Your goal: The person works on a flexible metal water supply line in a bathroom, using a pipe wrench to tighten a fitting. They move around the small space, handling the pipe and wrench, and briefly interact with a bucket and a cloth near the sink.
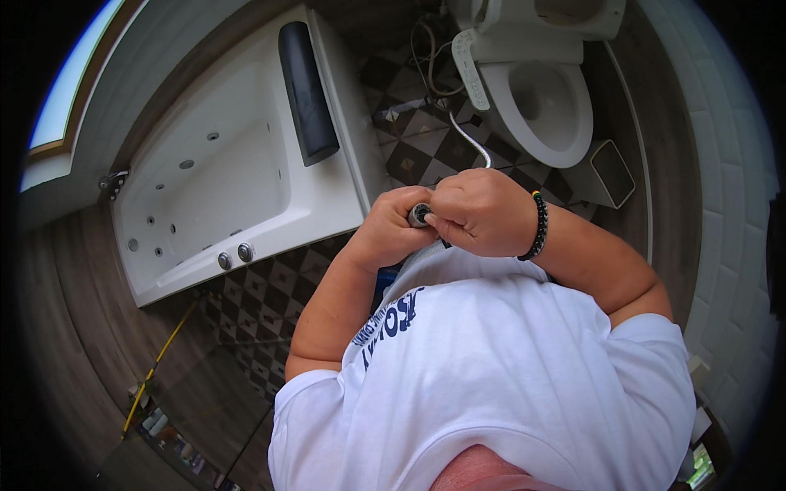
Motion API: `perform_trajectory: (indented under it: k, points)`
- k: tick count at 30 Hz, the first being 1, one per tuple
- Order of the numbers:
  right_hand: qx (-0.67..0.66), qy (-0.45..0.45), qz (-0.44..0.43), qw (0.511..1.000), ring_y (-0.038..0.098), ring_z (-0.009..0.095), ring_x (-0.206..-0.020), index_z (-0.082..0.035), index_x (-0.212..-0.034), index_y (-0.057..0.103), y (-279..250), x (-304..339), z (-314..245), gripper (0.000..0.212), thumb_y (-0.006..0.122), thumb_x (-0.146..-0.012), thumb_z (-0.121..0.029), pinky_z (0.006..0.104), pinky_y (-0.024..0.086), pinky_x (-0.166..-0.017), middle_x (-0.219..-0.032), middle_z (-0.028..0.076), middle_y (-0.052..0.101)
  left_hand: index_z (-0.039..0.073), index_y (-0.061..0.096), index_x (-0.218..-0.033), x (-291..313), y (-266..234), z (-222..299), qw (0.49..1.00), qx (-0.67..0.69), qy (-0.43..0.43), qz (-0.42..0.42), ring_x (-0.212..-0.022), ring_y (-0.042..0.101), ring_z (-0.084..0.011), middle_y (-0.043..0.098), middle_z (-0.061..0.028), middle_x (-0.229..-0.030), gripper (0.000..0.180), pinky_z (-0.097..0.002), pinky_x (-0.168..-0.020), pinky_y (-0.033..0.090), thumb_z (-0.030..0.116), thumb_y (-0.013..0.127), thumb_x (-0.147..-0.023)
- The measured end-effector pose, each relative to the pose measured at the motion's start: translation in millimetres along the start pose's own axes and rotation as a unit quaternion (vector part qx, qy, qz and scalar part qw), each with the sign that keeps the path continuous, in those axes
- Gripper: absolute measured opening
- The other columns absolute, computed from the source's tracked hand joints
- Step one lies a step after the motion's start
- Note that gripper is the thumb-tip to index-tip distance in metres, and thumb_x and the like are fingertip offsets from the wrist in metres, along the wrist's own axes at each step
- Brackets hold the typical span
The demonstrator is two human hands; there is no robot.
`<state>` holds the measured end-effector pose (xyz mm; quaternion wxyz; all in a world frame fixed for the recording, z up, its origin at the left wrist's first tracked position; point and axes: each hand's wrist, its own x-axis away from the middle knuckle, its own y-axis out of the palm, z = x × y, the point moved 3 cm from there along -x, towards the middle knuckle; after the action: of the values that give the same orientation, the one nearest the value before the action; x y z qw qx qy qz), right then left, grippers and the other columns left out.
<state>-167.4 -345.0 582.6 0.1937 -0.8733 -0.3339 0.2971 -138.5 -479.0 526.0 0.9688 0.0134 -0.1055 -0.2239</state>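
Fingers of the left hand [390, 227] are clamped around a short grey cylinder with dark end [419, 215], held before the white shirt [499, 352]; its rim is seemingly pinched by the right hand [483, 213]. Handling looks unfinished; any join to the white braided hose [472, 140] cannot be told.

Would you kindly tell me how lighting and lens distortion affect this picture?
Head view: white rectangular wall tiles bend along the right rim; the pale-blue window looks washed out, diamond-patterned grey floor tiles dim; the small grey cylinder in the left hand shows little fine detail.
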Motion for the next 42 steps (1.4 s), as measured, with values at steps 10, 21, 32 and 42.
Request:
perform_trajectory:
  k: [10,21,32,42]
  points:
    - [0.014,0.018,-0.003,1.000,0.048,0.025,-0.050,-0.004,-0.062,0.047,2.4,1.5,2.9,0.012,0.058,-0.066,-0.003,0.0333,0.040,-0.047,-0.055,0.008,0.047,0.002,0.056,-0.077,-1.8,2.4,-1.9,0.998,-0.053,0.026,0.001,-0.063,0.049,-0.0145,0.053,-0.0056,-0.068,0.018,-0.0267,-0.058,0.040,0.002,0.061,-0.060]
    - [0.002,0.020,0.011,1.000,0.049,0.025,-0.050,-0.004,-0.061,0.048,1.9,-1.3,5.2,0.011,0.058,-0.066,-0.003,0.0331,0.040,-0.047,-0.055,0.008,0.048,0.001,0.057,-0.081,-4.6,-2.6,-0.7,0.999,-0.041,0.005,-0.015,-0.070,0.051,-0.0059,0.055,0.0005,-0.076,0.021,-0.0208,-0.063,0.042,-0.002,0.063,-0.061]
    - [0.005,0.032,-0.013,0.999,0.049,0.025,-0.051,-0.004,-0.062,0.048,2.6,-2.3,2.9,0.011,0.058,-0.067,-0.005,0.0336,0.040,-0.048,-0.056,0.008,0.047,0.002,0.057,-0.078,-6.6,-3.2,2.3,0.999,-0.031,0.019,0.002,-0.062,0.048,-0.0100,0.052,-0.0027,-0.067,0.018,-0.0239,-0.056,0.039,0.001,0.060,-0.061]
    - [0.020,0.030,0.004,0.999,0.050,0.026,-0.050,-0.003,-0.063,0.048,3.8,0.1,3.7,0.011,0.058,-0.067,-0.004,0.0339,0.041,-0.048,-0.056,0.009,0.049,0.002,0.058,-0.080,-4.7,-0.3,4.7,0.999,-0.031,0.014,0.013,-0.063,0.049,-0.0109,0.054,-0.0035,-0.069,0.021,-0.0238,-0.057,0.040,0.002,0.062,-0.060]
